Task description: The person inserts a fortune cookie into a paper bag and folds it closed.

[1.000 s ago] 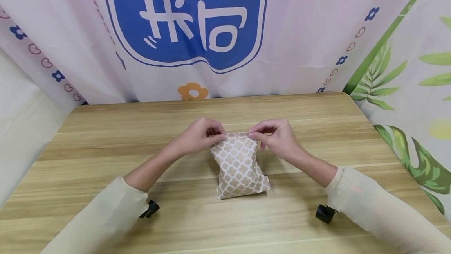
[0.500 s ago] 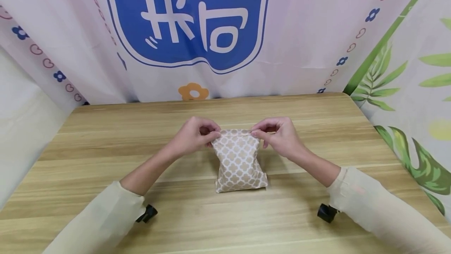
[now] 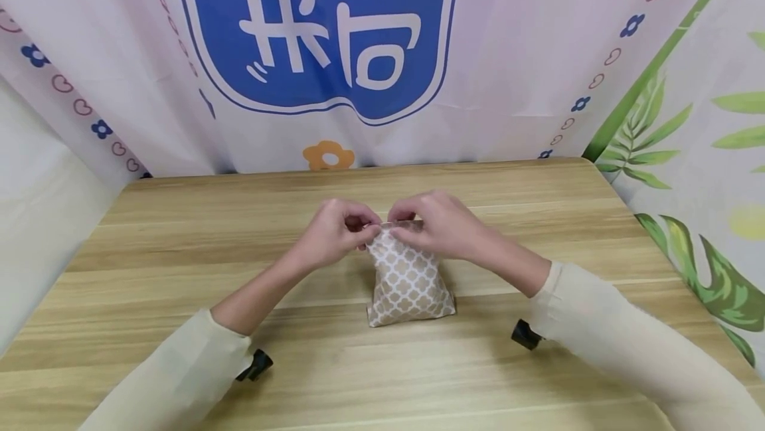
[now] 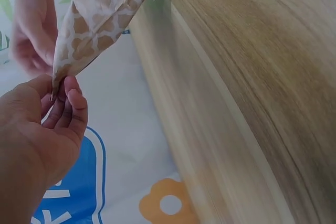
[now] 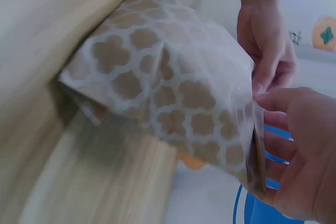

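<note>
A beige paper bag point(image 3: 410, 281) with a white quatrefoil pattern stands on the table, its body bulging and its top edge gathered upward. My left hand point(image 3: 336, 232) pinches the top left corner between thumb and fingers; the left wrist view shows that corner drawn to a point. At the top edge, close to the left fingers, is my right hand point(image 3: 445, 226), its thumb on the bag's front and its fingers behind. In the right wrist view, the right hand point(image 5: 310, 150) grips the creased top, which partly hides its fingers.
The wooden table point(image 3: 179, 271) reaches back to a white curtain point(image 3: 508, 72) with a blue emblem. A leaf-printed cloth point(image 3: 705, 218) hangs along the right. Black wrist cameras, such as the left one point(image 3: 255, 364), sit at both cuffs.
The bag first shifts slightly away from me, then stays in place. My right hand has moved left from the top right corner along the edge, near the left hand, which keeps its pinch.
</note>
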A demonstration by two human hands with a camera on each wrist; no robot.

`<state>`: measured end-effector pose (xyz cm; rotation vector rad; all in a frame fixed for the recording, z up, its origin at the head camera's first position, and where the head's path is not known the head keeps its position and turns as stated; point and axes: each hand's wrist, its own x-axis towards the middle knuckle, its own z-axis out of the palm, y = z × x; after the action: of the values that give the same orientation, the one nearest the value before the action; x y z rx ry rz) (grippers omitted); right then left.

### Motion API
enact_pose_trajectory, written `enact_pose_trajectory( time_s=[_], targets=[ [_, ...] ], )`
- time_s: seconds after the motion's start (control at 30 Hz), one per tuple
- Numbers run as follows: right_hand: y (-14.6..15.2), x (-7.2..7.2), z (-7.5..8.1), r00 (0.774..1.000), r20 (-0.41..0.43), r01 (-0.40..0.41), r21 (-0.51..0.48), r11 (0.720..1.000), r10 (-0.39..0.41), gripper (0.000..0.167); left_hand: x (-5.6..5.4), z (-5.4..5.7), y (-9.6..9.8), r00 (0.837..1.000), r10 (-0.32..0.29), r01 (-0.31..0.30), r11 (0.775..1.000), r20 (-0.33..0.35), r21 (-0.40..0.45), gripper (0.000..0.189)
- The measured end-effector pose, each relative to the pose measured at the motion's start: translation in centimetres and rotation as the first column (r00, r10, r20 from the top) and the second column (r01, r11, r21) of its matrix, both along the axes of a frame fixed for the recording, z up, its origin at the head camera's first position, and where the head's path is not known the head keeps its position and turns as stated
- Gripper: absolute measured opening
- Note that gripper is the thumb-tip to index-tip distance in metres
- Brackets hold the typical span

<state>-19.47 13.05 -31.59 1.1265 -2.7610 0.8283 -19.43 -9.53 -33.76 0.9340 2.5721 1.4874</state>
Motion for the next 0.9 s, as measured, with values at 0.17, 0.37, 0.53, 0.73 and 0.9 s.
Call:
enact_pose_trajectory(
  time_s=[0.17,0.37,0.53,0.73,0.9],
  targets=[
    [-1.2,-0.3,-0.2,0.998,-0.057,-0.014,0.052,0.999,0.016,0.007,0.2,-0.2,0.1,0.999,-0.008,0.007,1.000,-0.046,-0.001,0.010],
    [-1.1,-0.2,-0.8,0.997,-0.077,0.026,0.010,1.000,-0.025,0.009,0.4,-0.3,0.1,0.996,-0.017,0.017,1.000,-0.088,0.009,0.009],
    [-0.2,0.0,-1.0,0.995,-0.051,0.080,-0.020,0.997,-0.081,0.009,0.7,-0.2,-0.2,0.993,-0.017,0.020,0.999,-0.119,0.027,0.008],
    [0.6,0.0,-1.3,0.997,-0.023,0.073,-0.059,0.996,-0.074,0.011,0.7,-0.3,-0.3,0.992,-0.022,0.024,1.000,-0.121,0.017,0.007],
    [1.8,-0.1,-1.4,0.997,0.024,0.072,-0.107,0.992,-0.070,0.009,0.7,-0.4,-0.6,0.996,0.006,-0.004,1.000,-0.091,0.018,0.006]
  ],
)
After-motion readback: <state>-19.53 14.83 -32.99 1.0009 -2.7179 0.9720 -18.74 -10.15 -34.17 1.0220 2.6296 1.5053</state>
